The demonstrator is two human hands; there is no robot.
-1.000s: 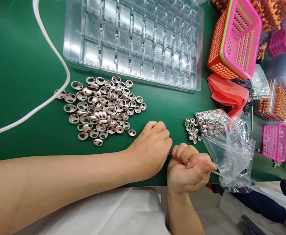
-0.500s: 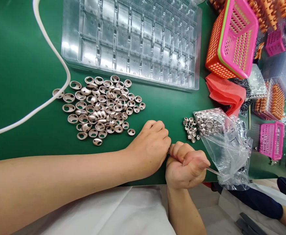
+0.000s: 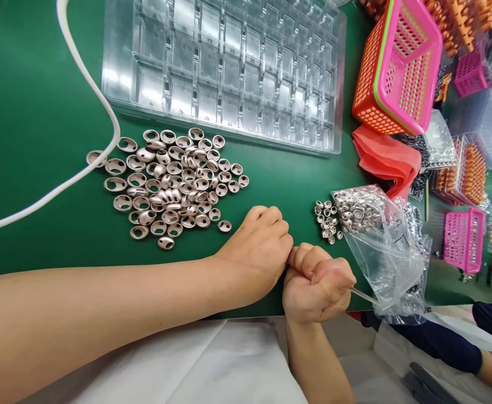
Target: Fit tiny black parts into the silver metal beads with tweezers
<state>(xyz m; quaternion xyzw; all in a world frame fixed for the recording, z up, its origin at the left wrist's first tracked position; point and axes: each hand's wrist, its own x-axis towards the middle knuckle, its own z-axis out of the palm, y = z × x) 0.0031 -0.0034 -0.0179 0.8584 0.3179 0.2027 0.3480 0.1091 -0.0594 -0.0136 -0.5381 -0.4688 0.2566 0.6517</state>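
My left hand is closed above the green table, its knuckles up and its fingertips hidden. Whatever it pinches is out of sight. My right hand is curled in a fist right against it, so the two hands meet at the fingers. Out of the right fist, on the thumb side, sticks a thin pale rod. Left of the hands lies a loose heap of silver oval metal rings with holes in them. A smaller group of little silver metal pieces sits beyond the right hand.
A clear compartment tray lies at the back. To the right are a plastic bag of metal parts, red cloth, stacked baskets and a pink basket. A white cable crosses the left. Another person's sleeve shows lower right.
The hands keep almost the same closed pose, pressed together. The whole view has shifted slightly, and a small dark glint between the fingers no longer shows clearly.
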